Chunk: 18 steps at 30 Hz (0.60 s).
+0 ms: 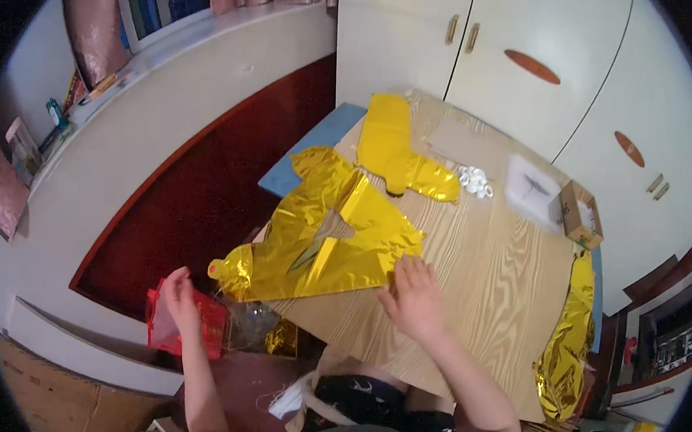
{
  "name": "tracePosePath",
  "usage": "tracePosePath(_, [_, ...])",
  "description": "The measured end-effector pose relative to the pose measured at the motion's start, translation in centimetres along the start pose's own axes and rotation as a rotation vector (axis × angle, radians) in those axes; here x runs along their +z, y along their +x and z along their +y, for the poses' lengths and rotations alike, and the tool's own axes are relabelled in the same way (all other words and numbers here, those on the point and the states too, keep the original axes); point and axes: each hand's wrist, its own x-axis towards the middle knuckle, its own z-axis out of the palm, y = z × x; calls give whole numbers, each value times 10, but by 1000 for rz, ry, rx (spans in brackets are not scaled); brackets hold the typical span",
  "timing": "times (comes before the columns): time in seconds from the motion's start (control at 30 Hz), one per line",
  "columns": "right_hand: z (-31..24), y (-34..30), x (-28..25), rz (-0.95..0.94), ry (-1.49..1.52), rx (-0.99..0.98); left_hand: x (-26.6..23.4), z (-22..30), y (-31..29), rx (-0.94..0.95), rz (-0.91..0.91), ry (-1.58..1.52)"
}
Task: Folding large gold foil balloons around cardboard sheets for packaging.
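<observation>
Head view: the left hand is off the tabletop, above a red bag, its fingers loosely bent; whether it grips anything I cannot tell. The right hand lies palm down near the tabletop's near edge, fingers spread and extended, touching the right end of a large yellow foil piece that covers the near left corner. Crumpled gold foil runs along the right edge. Toward the far left corner lies a second foil piece; nearer the far right corner are white rings, a translucent bag and a cardboard box.
</observation>
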Motion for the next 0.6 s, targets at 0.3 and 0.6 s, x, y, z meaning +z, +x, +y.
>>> tracePosePath(0.3, [-5,0,35,-2,-134,151,177,103,-34,626,-988,341])
tracePosePath(0.6, [-9,12,33,-115,-7,66,203,90,-42,670,-1034,371])
